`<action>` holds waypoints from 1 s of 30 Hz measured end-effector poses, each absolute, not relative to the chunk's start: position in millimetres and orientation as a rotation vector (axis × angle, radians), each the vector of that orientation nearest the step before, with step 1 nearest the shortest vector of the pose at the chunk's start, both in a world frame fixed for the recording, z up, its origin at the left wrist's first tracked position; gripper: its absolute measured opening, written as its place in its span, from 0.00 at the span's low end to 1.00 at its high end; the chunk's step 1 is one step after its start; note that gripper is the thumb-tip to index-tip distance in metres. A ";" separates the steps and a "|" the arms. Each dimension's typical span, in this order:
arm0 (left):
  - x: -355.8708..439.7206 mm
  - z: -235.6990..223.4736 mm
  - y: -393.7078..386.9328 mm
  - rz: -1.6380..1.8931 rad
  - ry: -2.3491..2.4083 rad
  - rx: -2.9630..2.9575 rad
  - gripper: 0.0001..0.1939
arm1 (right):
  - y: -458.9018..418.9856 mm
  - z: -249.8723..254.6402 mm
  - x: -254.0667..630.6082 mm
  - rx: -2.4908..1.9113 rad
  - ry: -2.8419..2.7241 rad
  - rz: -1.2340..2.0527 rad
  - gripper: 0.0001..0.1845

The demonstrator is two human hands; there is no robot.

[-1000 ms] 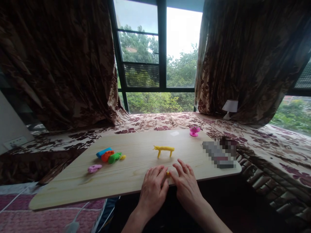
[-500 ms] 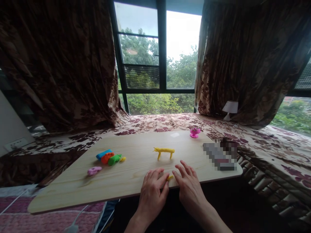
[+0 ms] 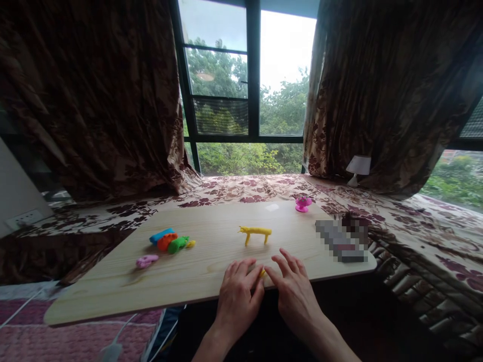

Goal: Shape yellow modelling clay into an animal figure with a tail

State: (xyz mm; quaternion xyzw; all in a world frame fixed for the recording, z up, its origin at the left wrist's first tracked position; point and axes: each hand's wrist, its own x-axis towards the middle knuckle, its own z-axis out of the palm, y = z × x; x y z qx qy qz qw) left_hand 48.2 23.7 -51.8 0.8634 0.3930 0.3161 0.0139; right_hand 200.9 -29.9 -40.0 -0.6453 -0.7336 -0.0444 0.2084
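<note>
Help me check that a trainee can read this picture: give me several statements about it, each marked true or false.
1. The yellow four-limbed figure lies flat on its side. False: it stands on its legs.
2. The orange lump sits between the blue lump and the green lump. True.
3. The left hand is on the blue lump. False: it is beside a small yellow piece, near the right hand.
4. A lamp with a white shade stands beyond the table. True.
</note>
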 end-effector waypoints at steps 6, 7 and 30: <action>47.8 -51.5 24.7 1.003 1.203 2.648 0.16 | -30.0 -40.4 196.1 -1.769 -2.018 -0.087 0.18; 48.5 -52.1 25.2 1.033 1.210 2.623 0.14 | -30.8 -40.8 196.3 -1.765 -2.016 -0.085 0.18; 43.0 -57.9 29.9 1.201 1.235 2.498 0.17 | -25.9 -34.7 193.1 -1.753 -2.155 -0.100 0.21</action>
